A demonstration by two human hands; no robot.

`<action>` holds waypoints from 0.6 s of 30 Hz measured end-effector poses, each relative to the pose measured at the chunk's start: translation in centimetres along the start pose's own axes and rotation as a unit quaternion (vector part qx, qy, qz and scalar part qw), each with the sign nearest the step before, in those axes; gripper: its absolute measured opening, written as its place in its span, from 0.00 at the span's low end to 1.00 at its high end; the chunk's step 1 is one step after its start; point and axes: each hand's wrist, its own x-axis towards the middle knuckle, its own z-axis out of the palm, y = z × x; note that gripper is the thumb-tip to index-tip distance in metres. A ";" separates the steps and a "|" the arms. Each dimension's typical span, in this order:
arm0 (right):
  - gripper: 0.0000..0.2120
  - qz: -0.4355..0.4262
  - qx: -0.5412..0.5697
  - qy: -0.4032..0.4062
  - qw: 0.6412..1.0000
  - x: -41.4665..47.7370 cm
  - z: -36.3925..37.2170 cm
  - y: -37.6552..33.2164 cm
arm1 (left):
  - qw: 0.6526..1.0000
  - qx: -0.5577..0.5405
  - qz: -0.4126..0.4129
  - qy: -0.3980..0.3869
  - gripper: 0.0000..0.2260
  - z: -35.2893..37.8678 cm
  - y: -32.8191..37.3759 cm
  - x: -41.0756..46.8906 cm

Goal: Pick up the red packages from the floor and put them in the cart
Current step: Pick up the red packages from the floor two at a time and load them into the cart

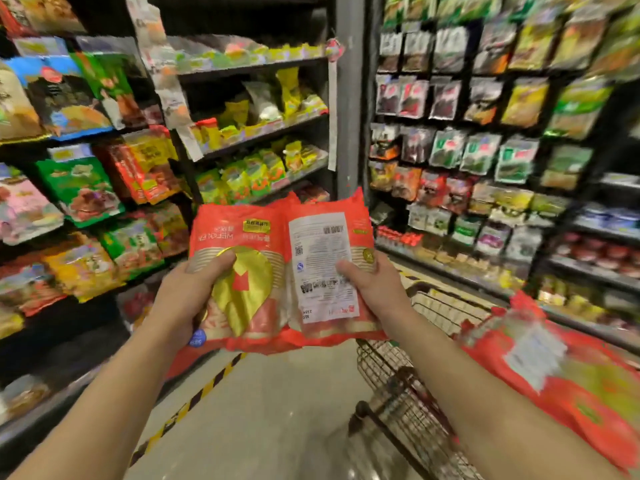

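Note:
I hold two red packages side by side at chest height, upside down. My left hand (pixel 188 299) grips the left red package (pixel 242 237), which shows a gold shape on its front. My right hand (pixel 372 289) grips the right red package (pixel 332 230), whose white label faces me. Both are to the left of the wire cart (pixel 398 386), which stands at the lower right. Several more red packages (pixel 561 382) lie piled in the cart, blurred.
Store shelves packed with snack bags line the left side (pixel 86 202) and the right side (pixel 485 150). A grey pillar (pixel 349 98) stands between them. The pale floor (pixel 277 410) has a yellow-black striped line (pixel 194 396) along the left shelf base.

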 end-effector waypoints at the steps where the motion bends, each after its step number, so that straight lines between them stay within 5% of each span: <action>1: 0.29 0.002 0.003 0.020 1.000 0.2 -2.3 0.2 | 1.000 0.006 0.000 -0.019 0.23 2.6 -0.1 0.7; 5: 0.22 0.005 0.008 0.107 0.994 0.1 -10.5 1.3 | 0.993 0.023 0.008 -0.113 0.35 12.1 -0.3 2.5; 7: 0.17 0.007 0.006 0.155 0.988 -0.5 -13.8 1.9 | 0.987 0.042 0.010 -0.154 0.30 16.5 -0.3 3.1; 9: 0.24 0.014 -0.002 0.207 0.978 -1.4 -16.4 2.4 | 0.981 0.051 0.012 -0.189 0.25 20.5 -0.4 3.4; 11: 0.32 0.022 -0.011 0.250 0.968 -2.3 -18.6 2.8 | 0.974 0.071 0.017 -0.215 0.31 24.3 -0.9 4.0; 18: 0.38 0.045 0.013 0.394 0.918 -5.8 -24.0 3.8 | 0.927 0.085 -0.004 -0.365 0.38 35.5 -3.0 6.2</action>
